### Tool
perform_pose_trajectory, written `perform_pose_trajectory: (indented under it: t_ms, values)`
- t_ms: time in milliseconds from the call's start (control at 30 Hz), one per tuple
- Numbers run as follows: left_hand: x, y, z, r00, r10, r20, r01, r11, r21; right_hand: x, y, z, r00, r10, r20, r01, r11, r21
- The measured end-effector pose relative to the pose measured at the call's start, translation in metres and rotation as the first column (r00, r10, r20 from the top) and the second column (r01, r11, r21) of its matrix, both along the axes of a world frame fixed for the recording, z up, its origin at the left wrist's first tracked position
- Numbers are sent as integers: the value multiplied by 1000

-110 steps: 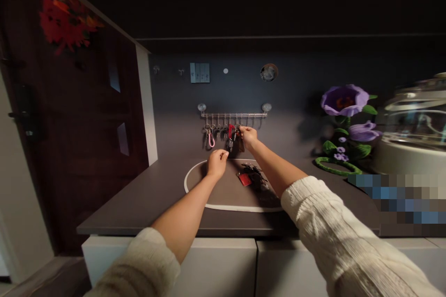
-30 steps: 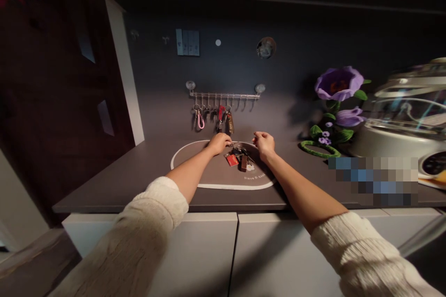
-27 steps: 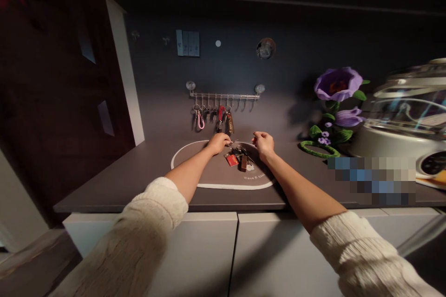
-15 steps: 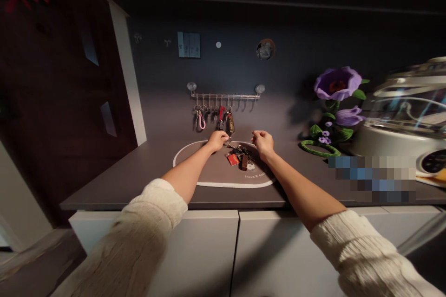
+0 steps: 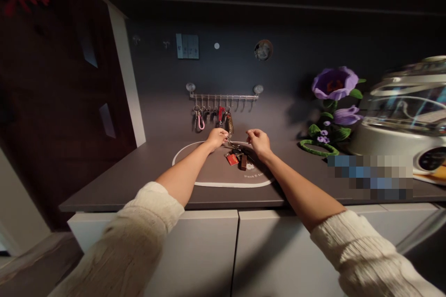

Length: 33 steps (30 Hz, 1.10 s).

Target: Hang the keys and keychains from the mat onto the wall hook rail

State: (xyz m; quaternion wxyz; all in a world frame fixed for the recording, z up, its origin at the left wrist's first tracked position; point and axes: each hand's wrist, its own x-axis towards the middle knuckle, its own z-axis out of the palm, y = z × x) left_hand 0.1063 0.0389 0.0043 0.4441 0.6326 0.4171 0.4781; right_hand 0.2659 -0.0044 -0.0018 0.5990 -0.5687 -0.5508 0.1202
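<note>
My left hand (image 5: pixel 217 138) is closed in a pinch above the back of the oval mat, with small metal keys (image 5: pixel 229 139) showing at its fingertips. Across a short gap, my right hand (image 5: pixel 259 141) has its thumb and fingers pressed together; whatever they may hold is too small to make out. Between and in front of the hands, a pile of keys (image 5: pixel 238 150) lies on the brown mat (image 5: pixel 212 174). A red tag (image 5: pixel 232 159) and a dark brown block-shaped fob (image 5: pixel 244 163) are with the pile.
Behind the hands, a clear hook rail (image 5: pixel 225 97) on the wall carries several keys and a pink strap (image 5: pixel 201 121). Purple artificial flowers (image 5: pixel 335 84) and a white appliance with a clear lid (image 5: pixel 390 137) stand at right. White cabinet doors (image 5: pixel 195 246) are below the counter.
My right hand has moved slightly left, toward my left hand. Both hands stay pinched. The pile of keys looks unchanged, and the whole view has shifted a little.
</note>
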Motion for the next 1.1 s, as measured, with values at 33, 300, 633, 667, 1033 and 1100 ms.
perform_pose_trajectory:
  t_ms: [33,300,633,667,1033,1100]
  values:
    - [0,-2,2,1000,-4,23,5,1000,-17,0,0,0,1000,22,15,-22,1000,0]
    - [4,-9,10,984,-77,160,89,994,-66,-4,4,-6,971,189,149,-194,981,17]
    - [11,-16,15,972,-136,193,140,990,-9,-13,-3,-2,931,357,78,-358,934,-3]
    - [12,-17,16,970,-138,198,141,990,-5,-13,-4,-2,926,374,53,-375,927,5]
    - [-2,-25,6,971,-205,125,195,977,87,-6,-1,-1,922,386,19,-384,912,146]
    - [-6,-28,4,971,-222,87,211,970,121,-5,-3,-1,921,388,38,-389,910,141]
